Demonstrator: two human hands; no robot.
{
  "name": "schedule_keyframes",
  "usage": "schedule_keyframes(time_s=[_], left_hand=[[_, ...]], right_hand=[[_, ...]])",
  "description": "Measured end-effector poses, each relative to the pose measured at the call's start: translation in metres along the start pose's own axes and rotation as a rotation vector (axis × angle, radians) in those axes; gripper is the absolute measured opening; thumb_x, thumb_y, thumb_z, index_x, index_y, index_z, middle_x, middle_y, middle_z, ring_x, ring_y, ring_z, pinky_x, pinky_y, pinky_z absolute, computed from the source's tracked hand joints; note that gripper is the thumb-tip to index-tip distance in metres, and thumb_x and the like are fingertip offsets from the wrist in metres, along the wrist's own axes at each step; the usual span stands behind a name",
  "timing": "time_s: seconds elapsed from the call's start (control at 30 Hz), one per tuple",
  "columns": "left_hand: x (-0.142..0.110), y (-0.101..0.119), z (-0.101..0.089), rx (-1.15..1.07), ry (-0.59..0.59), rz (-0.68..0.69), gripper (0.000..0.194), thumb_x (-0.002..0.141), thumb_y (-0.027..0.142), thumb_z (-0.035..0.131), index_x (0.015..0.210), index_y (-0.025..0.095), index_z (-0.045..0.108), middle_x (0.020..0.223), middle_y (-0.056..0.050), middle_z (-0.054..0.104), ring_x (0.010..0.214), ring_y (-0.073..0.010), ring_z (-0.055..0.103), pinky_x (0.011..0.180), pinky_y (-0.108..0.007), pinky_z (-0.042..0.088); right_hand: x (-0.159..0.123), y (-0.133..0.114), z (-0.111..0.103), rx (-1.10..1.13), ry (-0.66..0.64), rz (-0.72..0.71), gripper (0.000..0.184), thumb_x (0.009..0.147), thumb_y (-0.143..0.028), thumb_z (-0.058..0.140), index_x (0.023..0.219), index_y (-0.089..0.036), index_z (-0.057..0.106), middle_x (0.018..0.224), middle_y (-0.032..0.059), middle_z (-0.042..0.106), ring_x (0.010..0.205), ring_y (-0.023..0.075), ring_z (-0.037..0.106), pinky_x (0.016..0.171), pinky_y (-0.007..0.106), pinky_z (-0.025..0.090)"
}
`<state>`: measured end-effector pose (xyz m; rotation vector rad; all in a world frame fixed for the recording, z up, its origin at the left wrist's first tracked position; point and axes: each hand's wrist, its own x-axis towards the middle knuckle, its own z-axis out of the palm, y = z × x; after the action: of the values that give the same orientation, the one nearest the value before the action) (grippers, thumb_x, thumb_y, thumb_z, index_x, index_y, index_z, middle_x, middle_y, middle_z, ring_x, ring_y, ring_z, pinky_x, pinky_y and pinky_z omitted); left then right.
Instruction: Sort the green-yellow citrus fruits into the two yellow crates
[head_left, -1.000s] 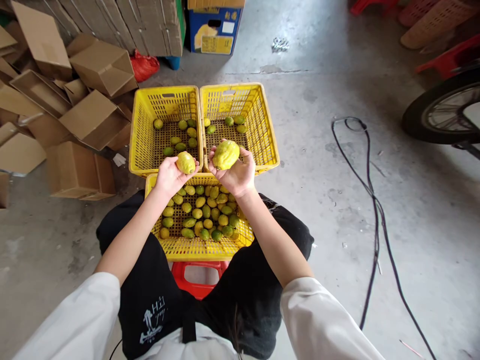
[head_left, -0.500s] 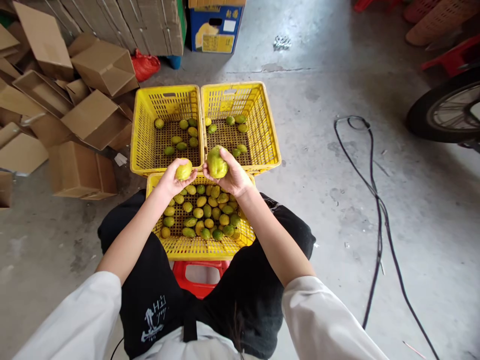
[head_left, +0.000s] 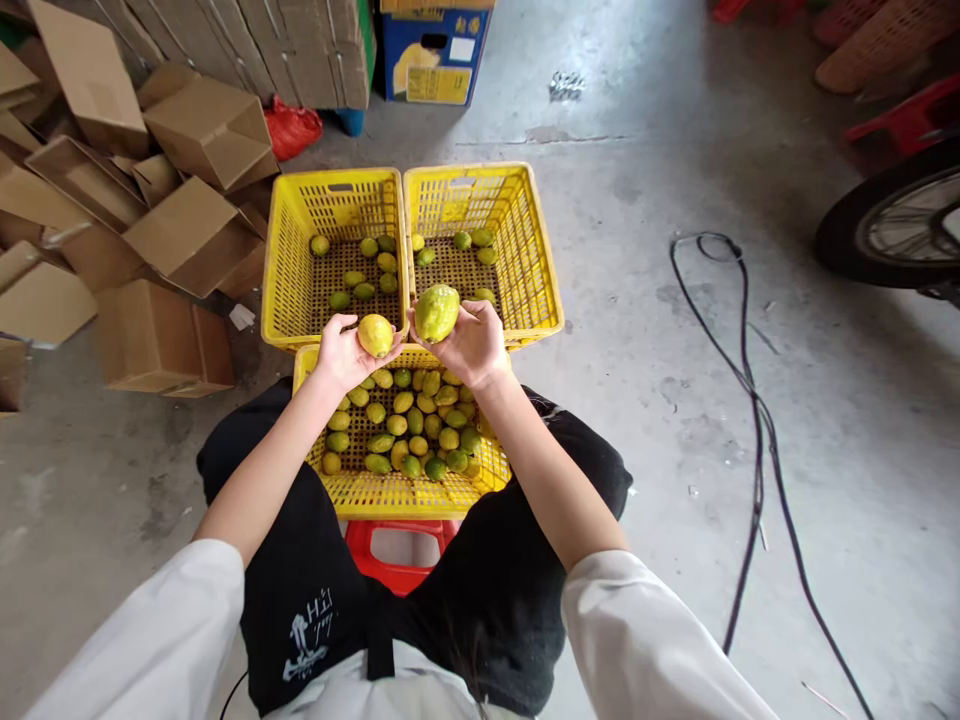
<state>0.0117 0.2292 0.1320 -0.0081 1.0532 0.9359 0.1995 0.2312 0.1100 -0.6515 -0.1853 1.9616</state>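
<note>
A small yellow lemon (head_left: 375, 336) rests on the upturned fingers of my left hand (head_left: 344, 356), whose thumb is lifted off it. Beside it, my right hand (head_left: 477, 350) cradles a larger, bumpy green-yellow lemon (head_left: 436, 313) in its palm, with the thumb away from the fruit. Both hands are above the rim of the near yellow crate (head_left: 405, 495), which holds many green and yellow lemons (head_left: 415, 422). Beyond the hands, the far left crate (head_left: 334, 325) and far right crate (head_left: 553, 290) stand side by side with several lemons in each.
The near crate sits on a red stool (head_left: 401, 580) between my knees. Cardboard boxes (head_left: 180, 230) are piled at the left, near a red bag (head_left: 291, 130). A blue box (head_left: 431, 60) stands behind. A black cable (head_left: 750, 390) and a wheel (head_left: 862, 215) are at the right.
Both hands have turned palm-up and loosened, with the thumbs lifted from the lemons. The two lemons now lie more exposed on the fingers. The crates have not moved.
</note>
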Motion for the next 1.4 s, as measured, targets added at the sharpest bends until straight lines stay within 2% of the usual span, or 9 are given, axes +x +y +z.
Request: schedule_keyframes(time_s=[0.13,0.33,0.47,0.57,0.7,0.87,1.0,1.17,1.4], left_hand=[[-0.001,-0.002,0.004,-0.035,0.004,0.033,0.035,0.095,0.025,0.044,0.117,0.009,0.066,0.095,-0.016,0.076,0.095,-0.0286,0.077,0.087,-0.044,0.066],[-0.001,0.0,0.006,-0.052,0.037,0.08,0.01,0.092,0.025,0.064,0.1,0.019,0.064,0.079,-0.004,0.067,0.071,-0.0151,0.07,0.068,-0.023,0.062],[-0.005,0.001,0.007,-0.024,0.037,0.079,0.011,0.088,0.019,0.07,0.094,0.02,0.061,0.076,0.0,0.062,0.064,-0.0103,0.065,0.057,-0.015,0.054],[-0.006,0.001,0.008,-0.028,0.029,0.061,0.008,0.091,0.023,0.066,0.095,0.017,0.063,0.077,-0.004,0.065,0.065,-0.0119,0.065,0.056,-0.016,0.054],[-0.005,0.001,0.007,-0.124,0.052,0.051,0.023,0.095,0.031,0.053,0.102,0.014,0.067,0.082,-0.01,0.069,0.07,-0.0183,0.069,0.06,-0.025,0.059],[-0.002,0.003,0.005,-0.208,0.111,0.092,0.029,0.094,0.024,0.045,0.108,0.012,0.067,0.086,-0.014,0.072,0.081,-0.0247,0.074,0.074,-0.035,0.065],[-0.001,0.002,0.006,-0.144,0.104,0.102,0.023,0.093,0.024,0.053,0.108,0.013,0.067,0.088,-0.013,0.073,0.084,-0.0249,0.074,0.077,-0.035,0.065],[-0.001,-0.001,0.008,-0.091,0.116,0.1,0.008,0.092,0.026,0.069,0.094,0.02,0.065,0.076,-0.003,0.067,0.068,-0.0155,0.068,0.067,-0.025,0.062],[0.002,0.003,0.006,-0.173,0.18,0.071,0.009,0.092,0.029,0.067,0.092,0.02,0.066,0.07,-0.001,0.063,0.062,-0.0128,0.066,0.061,-0.021,0.058]], right_hand=[[0.003,0.004,-0.003,-0.041,0.002,0.022,0.028,0.093,-0.045,0.062,0.108,-0.021,0.066,0.102,0.009,0.081,0.117,0.0315,0.074,0.099,0.055,0.063],[0.002,0.007,-0.002,-0.148,0.105,0.003,0.023,0.091,-0.047,0.073,0.098,-0.027,0.065,0.084,-0.0002,0.077,0.093,0.021,0.078,0.087,0.039,0.069],[0.002,0.009,-0.002,-0.154,0.117,0.001,0.025,0.087,-0.042,0.08,0.092,-0.026,0.062,0.081,-0.0015,0.074,0.087,0.0187,0.077,0.086,0.036,0.069],[0.003,0.01,-0.002,-0.142,0.086,0.009,0.024,0.087,-0.043,0.079,0.093,-0.025,0.063,0.083,0.001,0.075,0.093,0.0214,0.077,0.09,0.039,0.068],[0.002,0.008,-0.003,-0.084,0.033,0.003,0.024,0.091,-0.047,0.069,0.097,-0.024,0.064,0.087,0.0049,0.077,0.104,0.0267,0.076,0.098,0.05,0.065],[-0.001,0.006,-0.002,-0.04,-0.028,0.006,0.028,0.09,-0.046,0.065,0.105,-0.022,0.065,0.098,0.0081,0.079,0.117,0.0321,0.073,0.103,0.061,0.06],[-0.002,0.007,0.003,-0.083,-0.044,0.0,0.027,0.09,-0.046,0.07,0.103,-0.024,0.065,0.095,0.0062,0.079,0.112,0.0295,0.075,0.098,0.054,0.064],[-0.001,0.009,0.003,-0.165,0.014,-0.007,0.026,0.089,-0.049,0.076,0.095,-0.026,0.065,0.084,0.0024,0.076,0.099,0.0238,0.077,0.091,0.041,0.068],[0.0,0.014,0.001,-0.138,0.01,0.01,0.03,0.088,-0.05,0.076,0.096,-0.024,0.064,0.09,0.005,0.077,0.104,0.0249,0.076,0.096,0.044,0.066]])
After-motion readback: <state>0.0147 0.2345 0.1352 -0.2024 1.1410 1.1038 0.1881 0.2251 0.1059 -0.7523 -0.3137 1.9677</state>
